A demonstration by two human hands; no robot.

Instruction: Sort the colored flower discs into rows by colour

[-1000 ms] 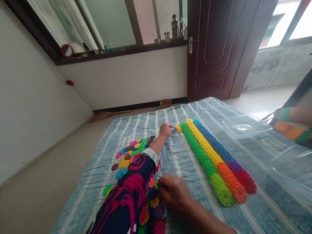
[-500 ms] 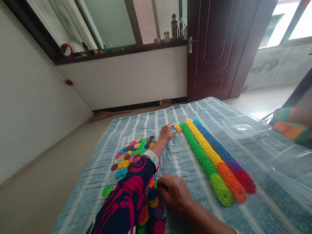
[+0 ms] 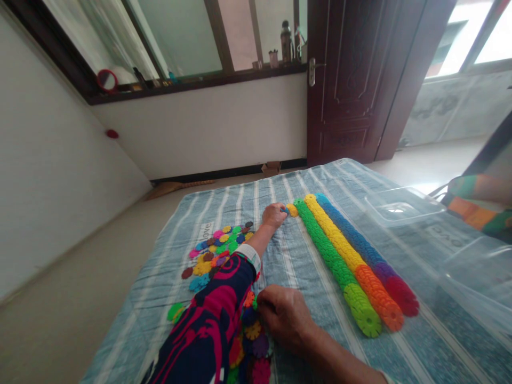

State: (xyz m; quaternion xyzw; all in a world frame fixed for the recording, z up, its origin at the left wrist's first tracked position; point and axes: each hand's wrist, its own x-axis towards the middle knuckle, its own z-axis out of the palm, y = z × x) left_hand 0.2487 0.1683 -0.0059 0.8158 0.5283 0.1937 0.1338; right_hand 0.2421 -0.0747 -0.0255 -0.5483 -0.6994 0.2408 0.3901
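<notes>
My left hand (image 3: 274,215) reaches to the far part of the bed, its fingers pinched on a blue notched plastic disc (image 3: 284,210). Just right of it lies a yellow disc (image 3: 293,210), near the far end of a long row of green discs (image 3: 322,242). Beside that row run a yellow-and-orange row (image 3: 344,245) and a blue, purple and red row (image 3: 356,237). Closer to me, my right hand (image 3: 287,319) is closed and rests by a pile of mixed discs (image 3: 254,333). A green disc (image 3: 255,302) shows at its fingertips; whether it is held is unclear.
More loose coloured discs (image 3: 224,245) are spread left of my left forearm. A clear plastic box (image 3: 404,208) stands at the right, with another clear plastic piece (image 3: 476,266) nearer. Striped cloth (image 3: 276,261) covers the bed. A door (image 3: 356,80) stands beyond.
Both hands keep nearly the same places. The blue disc at my left fingertips has tilted slightly and sits about where it was. The rows look unchanged.
</notes>
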